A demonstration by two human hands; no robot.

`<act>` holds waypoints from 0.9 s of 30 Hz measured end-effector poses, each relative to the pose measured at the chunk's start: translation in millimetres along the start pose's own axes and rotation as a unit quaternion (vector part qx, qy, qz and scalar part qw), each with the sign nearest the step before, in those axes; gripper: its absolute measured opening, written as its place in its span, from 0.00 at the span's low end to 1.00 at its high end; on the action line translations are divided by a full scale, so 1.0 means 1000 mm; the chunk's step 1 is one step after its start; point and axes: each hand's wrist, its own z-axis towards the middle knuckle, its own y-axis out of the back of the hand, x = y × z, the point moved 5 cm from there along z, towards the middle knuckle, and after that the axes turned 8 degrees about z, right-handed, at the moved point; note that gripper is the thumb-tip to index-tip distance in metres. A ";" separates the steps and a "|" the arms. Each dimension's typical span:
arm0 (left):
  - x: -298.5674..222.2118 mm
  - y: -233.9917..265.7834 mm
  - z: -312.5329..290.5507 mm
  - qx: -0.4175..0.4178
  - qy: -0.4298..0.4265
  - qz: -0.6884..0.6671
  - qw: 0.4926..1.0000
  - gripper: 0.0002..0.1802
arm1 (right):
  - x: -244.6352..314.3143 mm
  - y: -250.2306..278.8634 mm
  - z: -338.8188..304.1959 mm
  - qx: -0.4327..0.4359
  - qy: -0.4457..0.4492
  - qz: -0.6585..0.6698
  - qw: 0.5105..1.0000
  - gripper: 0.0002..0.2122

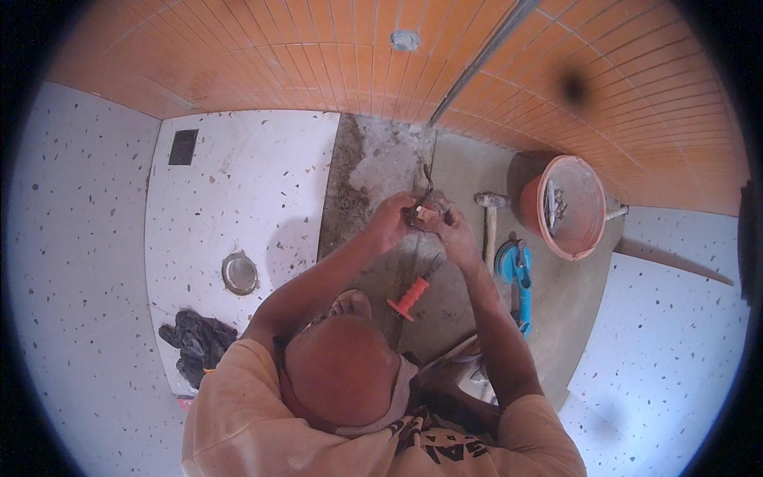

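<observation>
Both my hands meet in front of me, above the bare cement strip of floor. The fingers of my left hand [392,222] are closed on a small dark object [412,215], its kind too small to tell. My right hand [451,234] pinches at the same object from the other side, where a small pale patch shows. A thin black curled piece [427,181] sticks up just beyond my fingers; whether it joins the object I cannot tell. Nearer to me, a chisel with a red guarded grip [409,299] lies on the floor.
To the right lie a hammer [491,222] with a wooden handle and a blue suction lifter [520,278]. An orange bucket [588,238] with scraps inside stands by the orange tiled wall [302,56]. Left is a speckled white slab [230,183] with a round drain [239,273] and black cloth [199,346].
</observation>
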 end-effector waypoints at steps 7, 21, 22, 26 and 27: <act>-0.013 -0.003 0.006 -0.099 -0.093 0.134 0.982 0.16 | 0.010 -0.041 -0.010 0.016 -0.022 0.380 0.925 0.20; -0.060 -0.021 -0.002 -0.058 -0.078 0.450 0.888 0.18 | 0.057 -0.014 -0.014 -0.114 0.168 -0.380 0.903 0.32; -0.061 -0.020 -0.002 -0.043 -0.051 0.427 0.902 0.16 | 0.061 -0.014 -0.015 -0.111 0.188 -0.390 0.895 0.30; -0.061 -0.007 0.004 0.018 -0.021 0.432 0.901 0.12 | 0.082 -0.021 -0.015 -0.008 0.182 -0.400 0.898 0.27; -0.062 -0.002 0.005 0.018 -0.013 0.441 0.897 0.11 | 0.086 -0.021 -0.014 0.015 0.157 -0.395 0.905 0.28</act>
